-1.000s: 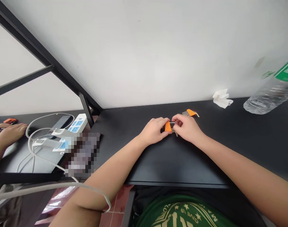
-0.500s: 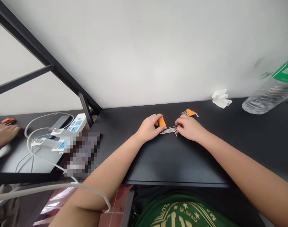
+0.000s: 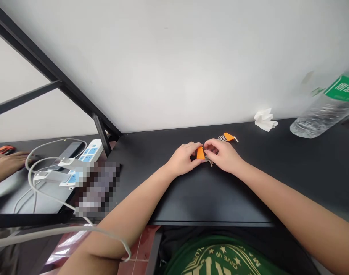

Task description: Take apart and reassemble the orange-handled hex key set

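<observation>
My left hand [image 3: 185, 158] grips an orange hex key holder [image 3: 200, 153] between thumb and fingers, just above the black desk. At its right edge my right hand [image 3: 221, 153] is closed in a pinch on what looks like a thin hex key, mostly covered by the fingers. Several silver hex keys [image 3: 209, 161] lie under and beside the holder, their bent ends pointing right; the hands partly hide them. Behind my right hand rests a second orange holder [image 3: 228, 136] with several hex keys through it.
A crumpled white tissue [image 3: 265, 119] and a large clear bottle [image 3: 320, 118] stand along the wall on the right. To the left are a power strip [image 3: 90, 152] with white cables, a pixelated item [image 3: 101, 187] and a black metal frame [image 3: 77, 99]. Another person's hand [image 3: 12, 162] is beyond it.
My left hand has shifted slightly right with the orange holder, now over the loose hex keys. My right hand has come left and its fingertips now meet the holder's edge.
</observation>
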### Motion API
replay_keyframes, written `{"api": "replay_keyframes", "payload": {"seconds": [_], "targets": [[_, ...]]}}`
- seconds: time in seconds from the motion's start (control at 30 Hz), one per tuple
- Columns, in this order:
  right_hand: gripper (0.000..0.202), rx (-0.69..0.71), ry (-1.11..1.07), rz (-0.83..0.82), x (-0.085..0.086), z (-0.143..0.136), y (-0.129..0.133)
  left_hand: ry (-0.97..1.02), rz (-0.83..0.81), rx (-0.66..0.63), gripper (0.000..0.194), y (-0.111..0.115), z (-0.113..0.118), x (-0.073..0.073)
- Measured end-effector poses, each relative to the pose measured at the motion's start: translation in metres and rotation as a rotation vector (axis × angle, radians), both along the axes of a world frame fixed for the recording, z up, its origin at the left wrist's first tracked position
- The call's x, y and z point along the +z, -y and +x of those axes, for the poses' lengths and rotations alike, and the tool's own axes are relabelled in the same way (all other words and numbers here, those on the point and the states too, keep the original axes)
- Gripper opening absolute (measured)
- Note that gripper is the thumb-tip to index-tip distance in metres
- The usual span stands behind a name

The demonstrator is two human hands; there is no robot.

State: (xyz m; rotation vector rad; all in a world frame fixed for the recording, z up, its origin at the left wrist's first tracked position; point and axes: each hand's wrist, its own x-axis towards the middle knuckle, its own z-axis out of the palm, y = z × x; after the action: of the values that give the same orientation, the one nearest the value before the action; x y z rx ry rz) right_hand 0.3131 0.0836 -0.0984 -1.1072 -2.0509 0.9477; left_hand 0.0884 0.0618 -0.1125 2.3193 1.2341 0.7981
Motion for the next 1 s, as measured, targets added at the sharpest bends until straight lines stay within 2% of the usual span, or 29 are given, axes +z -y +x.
{"api": "replay_keyframes", "payload": {"seconds": [0.13, 0.27, 0.43, 0.53, 0.63, 0.83, 0.9, 1.0], "targets": [[0.006, -0.021, -0.114, -0.098, -0.001, -0.007, 0.001, -0.027, 0.003, -0.016, 0.047, 0.003, 0.006, 0.002], [0.007, -0.060, -0.129, -0.077, -0.001, -0.007, 0.000, -0.065, 0.008, -0.015, 0.046, 0.003, 0.006, 0.003], [0.017, -0.150, 0.089, -0.050, -0.001, 0.006, -0.013, -0.082, -0.006, 0.092, 0.044, -0.003, -0.007, 0.003], [0.019, -0.105, 0.282, -0.009, -0.003, 0.014, -0.021, -0.041, -0.028, 0.179, 0.045, -0.008, -0.017, 0.000], [0.022, -0.043, 0.377, 0.053, -0.004, 0.018, -0.021, -0.004, -0.050, 0.227, 0.044, -0.011, -0.022, -0.001], [0.012, 0.109, 0.485, 0.055, 0.003, 0.016, 0.000, 0.033, -0.094, 0.252, 0.045, -0.011, -0.021, -0.002], [0.015, 0.128, 0.529, 0.065, 0.005, 0.014, 0.006, 0.033, -0.103, 0.261, 0.046, -0.012, -0.020, -0.003], [0.008, 0.113, 0.571, 0.093, 0.005, 0.010, 0.005, 0.038, -0.106, 0.256, 0.047, -0.012, -0.021, -0.004]]}}
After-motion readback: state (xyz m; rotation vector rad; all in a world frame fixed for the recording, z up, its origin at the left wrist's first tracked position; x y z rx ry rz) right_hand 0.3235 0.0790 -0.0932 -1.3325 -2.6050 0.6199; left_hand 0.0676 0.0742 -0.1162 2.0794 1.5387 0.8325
